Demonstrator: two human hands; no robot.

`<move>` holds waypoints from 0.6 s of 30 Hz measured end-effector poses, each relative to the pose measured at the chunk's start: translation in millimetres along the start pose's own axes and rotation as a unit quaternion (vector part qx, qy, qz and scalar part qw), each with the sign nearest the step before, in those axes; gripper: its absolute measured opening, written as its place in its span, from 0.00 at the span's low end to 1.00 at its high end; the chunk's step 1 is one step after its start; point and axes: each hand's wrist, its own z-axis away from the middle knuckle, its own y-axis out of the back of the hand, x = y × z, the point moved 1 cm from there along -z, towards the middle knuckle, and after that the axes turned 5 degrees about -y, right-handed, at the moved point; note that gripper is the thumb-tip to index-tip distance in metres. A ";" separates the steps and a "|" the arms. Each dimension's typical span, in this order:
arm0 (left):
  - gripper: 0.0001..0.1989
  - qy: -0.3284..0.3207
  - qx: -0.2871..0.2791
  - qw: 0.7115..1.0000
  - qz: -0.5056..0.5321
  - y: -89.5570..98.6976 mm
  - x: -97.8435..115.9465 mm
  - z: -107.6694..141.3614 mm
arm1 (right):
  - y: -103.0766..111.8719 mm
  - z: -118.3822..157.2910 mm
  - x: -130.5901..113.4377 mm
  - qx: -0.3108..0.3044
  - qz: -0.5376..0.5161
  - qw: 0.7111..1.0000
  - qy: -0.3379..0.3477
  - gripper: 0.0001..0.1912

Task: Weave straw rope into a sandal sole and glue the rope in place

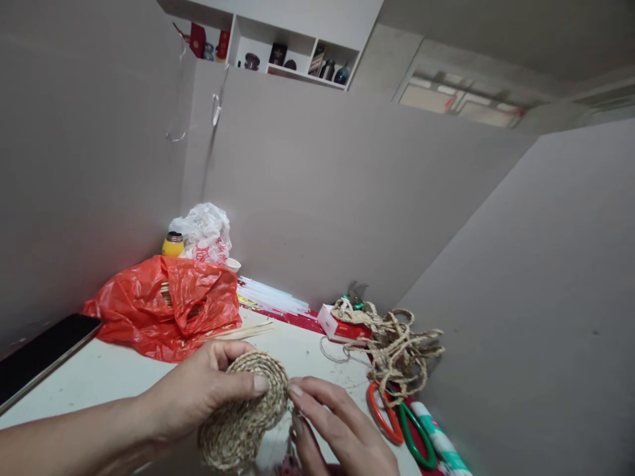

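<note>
A coiled piece of braided straw (243, 423), shaped like a figure eight or a small sole, is held over the near part of the table. My left hand (198, 390) is closed on its upper left side, with the thumb lying flat across the coils. At the right rim of the coil, the fingers of my right hand (337, 423) are bent together in a pinch against the edge. What lies between those fingertips is mostly hidden. Something small and dark shows below them, too blurred to name.
A red plastic bag (149, 297) with straw strips, a phone (44, 357) and a yellow jar (172, 244) are at the left. White sticks (272, 297) lie behind. Braided cord (401, 350), orange-handled scissors (384, 416) and a green handle (419, 436) are at the right. Grey partitions surround the table.
</note>
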 end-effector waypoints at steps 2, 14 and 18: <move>0.13 -0.003 0.001 1.000 0.009 -0.3 -0.4 -0.5 | -1.7 1.6 -1.0 0.006 -0.002 1.000 -0.018 0.17; 0.13 -0.025 0.012 1.000 0.011 -3.6 -5.4 0.2 | -1.6 -9.5 -5.4 -0.011 -0.185 0.970 -0.158 0.16; 0.13 -0.025 0.024 0.999 0.011 -5.0 -5.0 0.7 | -0.3 -10.9 -5.8 -0.015 -0.198 0.958 -0.207 0.10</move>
